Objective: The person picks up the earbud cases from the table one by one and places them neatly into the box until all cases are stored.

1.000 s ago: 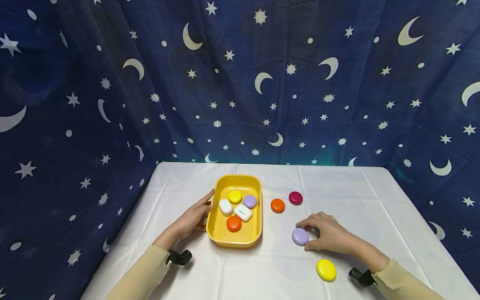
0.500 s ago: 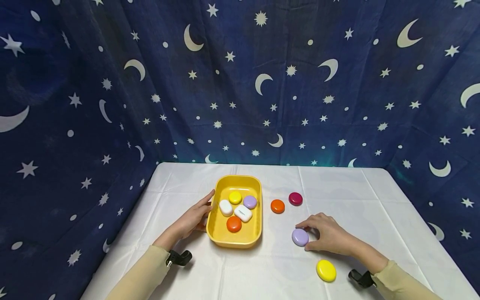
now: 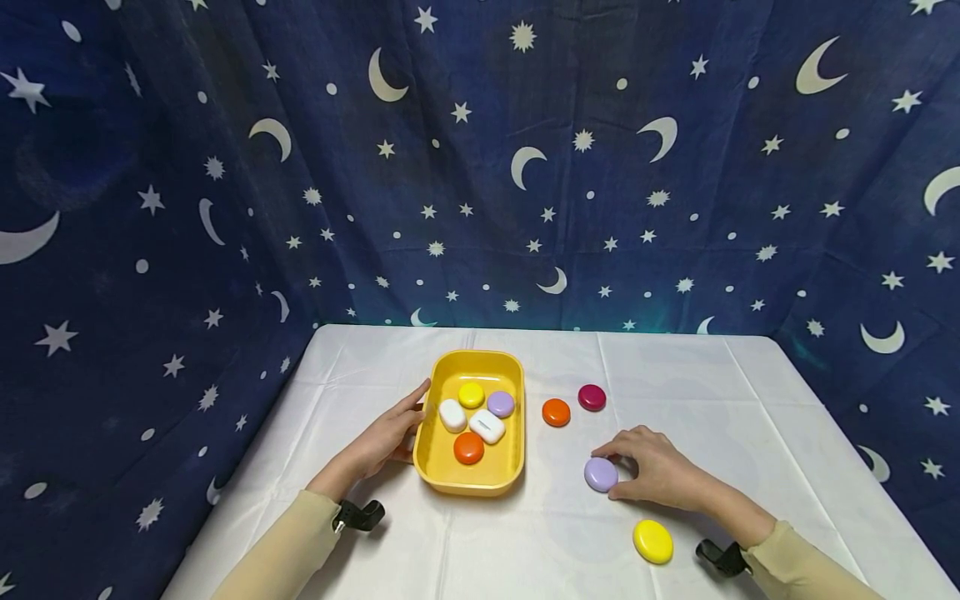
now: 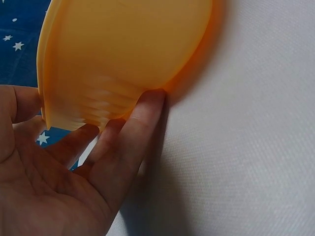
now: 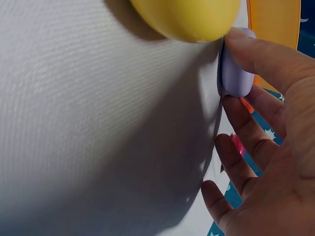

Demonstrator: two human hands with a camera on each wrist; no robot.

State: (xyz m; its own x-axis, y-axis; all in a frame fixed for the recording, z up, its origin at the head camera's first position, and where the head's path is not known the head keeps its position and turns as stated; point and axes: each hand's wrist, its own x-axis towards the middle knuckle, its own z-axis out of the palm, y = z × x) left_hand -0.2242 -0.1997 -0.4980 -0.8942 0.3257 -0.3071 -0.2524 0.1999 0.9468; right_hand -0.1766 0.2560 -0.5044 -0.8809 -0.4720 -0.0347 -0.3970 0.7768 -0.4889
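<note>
In the head view, my right hand (image 3: pixel 654 468) pinches a glossy lilac rounded disc (image 3: pixel 601 474) between thumb and fingertips at the disc's edges. The right wrist view shows the thumb on the near side of that lilac disc (image 5: pixel 237 73), with the other fingers spread below it. My left hand (image 3: pixel 386 429) touches the left outer wall of a yellow rectangular tray (image 3: pixel 469 482). Seen from the left wrist, its fingers lie against the tray's side wall (image 4: pixel 118 44). Inside the tray are a yellow, a lilac, an orange (image 3: pixel 468 448) and two white pieces.
An orange disc (image 3: pixel 556 412) and a dark red disc (image 3: pixel 592 397) lie right of the tray on the white-covered table (image 3: pixel 360 350). A yellow disc (image 3: pixel 653 542) lies close to my right wrist. A star-and-moon patterned curtain (image 3: pixel 465 167) surrounds the table's back and sides.
</note>
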